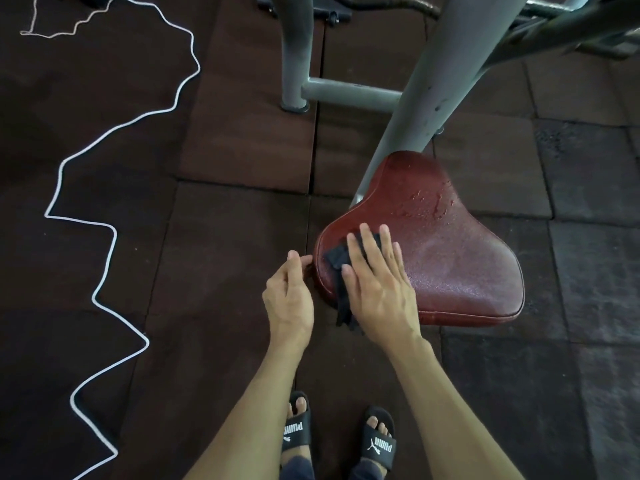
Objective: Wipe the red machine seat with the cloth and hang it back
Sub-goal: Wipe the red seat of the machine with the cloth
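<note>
The right hand point(375, 282) lies flat, fingers spread and extended, palm pressing the dark cloth point(338, 268) down onto the near left corner of the red machine seat point(450, 258); it is not gripping the cloth so much as pinning it, and a loose tail of the fabric hangs over the seat's front edge beside the thumb. The left hand point(289, 296) sits just off the seat's left rim, fingers loosely curled with the fingertips touching or almost touching the rim, holding nothing. From the right hand, nearly all of the unwiped surface lies away and to the right: the seat widens along its near edge toward the right, then narrows as it runs up toward the grey frame post point(415, 109) behind it. Droplets of wet glisten on that narrower far part, well apart from the cloth. The stroke that matters therefore seems to run forward and rightward from the pinned corner, and the right hand is the one placed to make it. No hook or rail for hanging the cloth is identifiable here.
</note>
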`<move>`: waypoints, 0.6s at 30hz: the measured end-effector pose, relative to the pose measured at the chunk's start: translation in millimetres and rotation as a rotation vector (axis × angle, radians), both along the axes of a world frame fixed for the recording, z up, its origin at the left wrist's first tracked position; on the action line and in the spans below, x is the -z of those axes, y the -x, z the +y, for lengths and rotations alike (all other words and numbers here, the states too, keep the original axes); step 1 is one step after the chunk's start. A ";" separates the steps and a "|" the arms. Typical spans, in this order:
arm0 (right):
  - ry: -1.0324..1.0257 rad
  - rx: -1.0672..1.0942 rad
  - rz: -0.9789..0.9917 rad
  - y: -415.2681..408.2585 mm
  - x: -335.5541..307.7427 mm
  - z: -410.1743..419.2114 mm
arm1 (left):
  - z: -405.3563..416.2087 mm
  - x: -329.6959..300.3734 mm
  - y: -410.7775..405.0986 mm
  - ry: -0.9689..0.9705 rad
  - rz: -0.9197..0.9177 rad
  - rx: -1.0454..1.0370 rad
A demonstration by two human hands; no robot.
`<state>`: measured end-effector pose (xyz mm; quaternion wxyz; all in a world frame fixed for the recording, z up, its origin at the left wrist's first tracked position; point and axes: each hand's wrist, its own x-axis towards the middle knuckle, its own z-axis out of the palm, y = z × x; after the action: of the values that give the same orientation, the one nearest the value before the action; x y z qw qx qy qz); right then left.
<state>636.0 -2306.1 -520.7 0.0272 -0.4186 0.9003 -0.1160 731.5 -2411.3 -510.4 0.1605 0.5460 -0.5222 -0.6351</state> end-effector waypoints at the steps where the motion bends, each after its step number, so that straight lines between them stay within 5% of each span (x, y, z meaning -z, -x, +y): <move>1: -0.008 0.049 -0.004 6.7 0.1 -3.3 | 0.4 -2.1 2.9 0.051 -0.045 0.017; 5: -0.022 0.170 -0.023 23.2 -2.1 -30.9 | 7.7 -2.0 19.8 0.222 -0.199 0.015; 9: 0.218 0.230 0.183 16.1 -3.9 -15.4 | 5.0 0.2 35.1 0.225 -0.225 0.023; 18: -0.058 -0.027 0.023 15.6 7.6 -27.4 | -8.1 -7.8 53.1 0.111 -0.195 -0.097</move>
<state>620.5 -2333.5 -528.2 0.0307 -0.4312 0.8978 -0.0848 678.5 -2419.3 -502.6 0.1693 0.6201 -0.5426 -0.5407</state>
